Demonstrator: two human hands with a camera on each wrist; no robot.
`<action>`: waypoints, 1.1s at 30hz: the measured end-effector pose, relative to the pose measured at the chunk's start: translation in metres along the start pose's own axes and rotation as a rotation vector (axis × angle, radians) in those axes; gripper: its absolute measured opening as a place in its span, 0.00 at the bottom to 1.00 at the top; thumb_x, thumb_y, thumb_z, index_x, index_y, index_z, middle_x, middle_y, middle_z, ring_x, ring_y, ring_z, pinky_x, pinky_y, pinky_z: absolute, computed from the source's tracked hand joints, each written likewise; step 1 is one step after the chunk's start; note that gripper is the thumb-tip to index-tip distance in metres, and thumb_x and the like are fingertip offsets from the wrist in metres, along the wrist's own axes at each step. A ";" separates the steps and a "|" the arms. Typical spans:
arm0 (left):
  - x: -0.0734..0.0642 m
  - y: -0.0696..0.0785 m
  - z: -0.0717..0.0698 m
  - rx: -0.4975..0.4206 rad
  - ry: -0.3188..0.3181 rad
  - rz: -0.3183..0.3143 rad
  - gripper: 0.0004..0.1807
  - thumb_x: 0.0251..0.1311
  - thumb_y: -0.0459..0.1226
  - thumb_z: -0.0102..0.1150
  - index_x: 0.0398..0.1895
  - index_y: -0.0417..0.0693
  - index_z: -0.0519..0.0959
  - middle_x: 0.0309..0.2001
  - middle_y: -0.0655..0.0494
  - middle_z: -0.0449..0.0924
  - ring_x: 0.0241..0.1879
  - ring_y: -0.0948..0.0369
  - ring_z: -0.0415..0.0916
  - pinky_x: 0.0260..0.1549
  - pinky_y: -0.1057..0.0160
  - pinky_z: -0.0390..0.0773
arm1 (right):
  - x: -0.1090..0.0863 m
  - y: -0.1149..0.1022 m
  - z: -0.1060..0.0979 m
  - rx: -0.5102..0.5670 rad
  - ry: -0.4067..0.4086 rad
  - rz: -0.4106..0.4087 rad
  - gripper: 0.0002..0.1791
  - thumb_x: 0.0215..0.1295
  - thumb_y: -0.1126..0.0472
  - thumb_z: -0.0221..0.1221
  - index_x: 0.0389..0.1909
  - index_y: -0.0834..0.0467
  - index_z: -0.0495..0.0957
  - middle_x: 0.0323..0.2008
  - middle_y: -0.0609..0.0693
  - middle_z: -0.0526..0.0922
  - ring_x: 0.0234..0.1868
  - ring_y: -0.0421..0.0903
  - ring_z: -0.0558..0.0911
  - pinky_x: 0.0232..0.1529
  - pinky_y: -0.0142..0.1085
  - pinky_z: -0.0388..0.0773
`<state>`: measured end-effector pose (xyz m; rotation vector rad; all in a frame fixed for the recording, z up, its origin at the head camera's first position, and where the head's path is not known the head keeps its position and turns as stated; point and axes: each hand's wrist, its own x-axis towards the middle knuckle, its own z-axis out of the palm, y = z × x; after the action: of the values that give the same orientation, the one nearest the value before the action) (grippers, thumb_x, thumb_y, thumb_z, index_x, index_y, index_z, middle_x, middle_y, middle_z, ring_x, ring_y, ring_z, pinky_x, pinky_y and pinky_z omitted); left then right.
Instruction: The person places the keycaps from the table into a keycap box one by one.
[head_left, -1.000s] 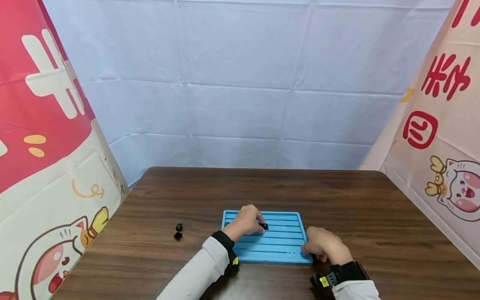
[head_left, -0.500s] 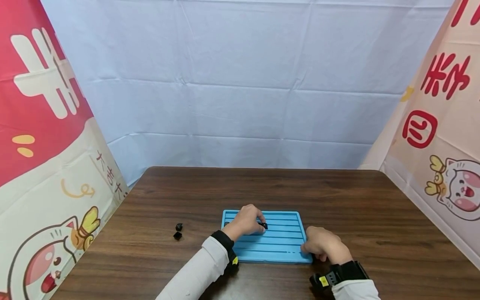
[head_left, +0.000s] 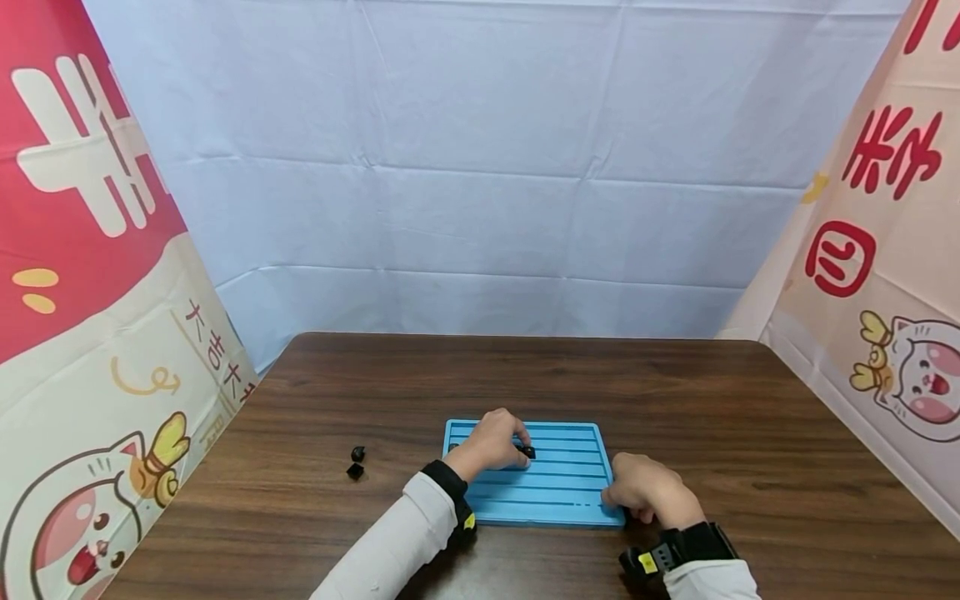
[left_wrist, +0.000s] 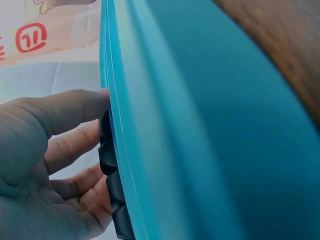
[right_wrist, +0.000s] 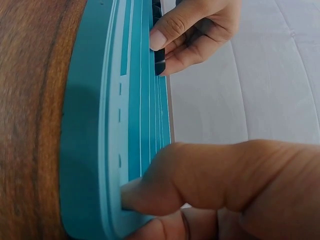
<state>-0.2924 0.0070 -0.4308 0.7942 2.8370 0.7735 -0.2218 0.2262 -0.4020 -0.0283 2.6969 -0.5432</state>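
A light blue ridged tray [head_left: 555, 490] lies on the table, a row of black keycaps [left_wrist: 115, 187] standing along one of its grooves. Over the tray's upper left part, my left hand [head_left: 491, 442] pinches the end keycap [right_wrist: 159, 64] of that row between thumb and fingers. Part of the row is hidden behind this hand in the head view. At the tray's right edge, my right hand [head_left: 647, 487] grips the rim, its thumb [right_wrist: 150, 195] on top near the corner and its other fingers curled at the outside.
Two loose black keycaps, a rear one [head_left: 357, 454] and a front one [head_left: 355, 472], lie on the brown wooden table [head_left: 315, 525] left of the tray. A pale cloth [head_left: 480, 167] hangs behind the table, with printed cloths at both sides.
The end keycap by my left fingertips has shifted slightly left. Both hands and the tray otherwise hold their places. The printed cloth at the left has swayed outward.
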 end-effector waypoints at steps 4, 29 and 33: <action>0.000 -0.003 -0.001 -0.007 -0.016 0.030 0.12 0.49 0.41 0.70 0.38 0.51 0.83 0.45 0.55 0.75 0.50 0.56 0.69 0.42 0.61 0.73 | 0.000 -0.001 0.000 -0.004 -0.005 0.002 0.09 0.56 0.63 0.60 0.22 0.61 0.72 0.16 0.55 0.74 0.15 0.48 0.75 0.17 0.37 0.73; -0.007 -0.004 -0.033 0.202 0.015 0.054 0.15 0.54 0.44 0.66 0.45 0.54 0.82 0.49 0.54 0.76 0.52 0.55 0.71 0.47 0.44 0.68 | 0.001 0.001 0.000 -0.008 -0.017 0.011 0.09 0.57 0.63 0.60 0.22 0.62 0.72 0.16 0.54 0.73 0.15 0.48 0.75 0.17 0.37 0.72; -0.009 -0.006 -0.032 0.187 0.014 0.046 0.14 0.55 0.43 0.65 0.45 0.53 0.82 0.50 0.53 0.76 0.52 0.55 0.71 0.48 0.43 0.68 | 0.001 0.000 0.000 -0.010 -0.021 0.016 0.08 0.57 0.63 0.60 0.23 0.62 0.73 0.17 0.55 0.74 0.16 0.48 0.75 0.18 0.37 0.73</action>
<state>-0.2944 -0.0158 -0.4065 0.8832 2.9457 0.5264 -0.2233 0.2260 -0.4022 -0.0147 2.6774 -0.5218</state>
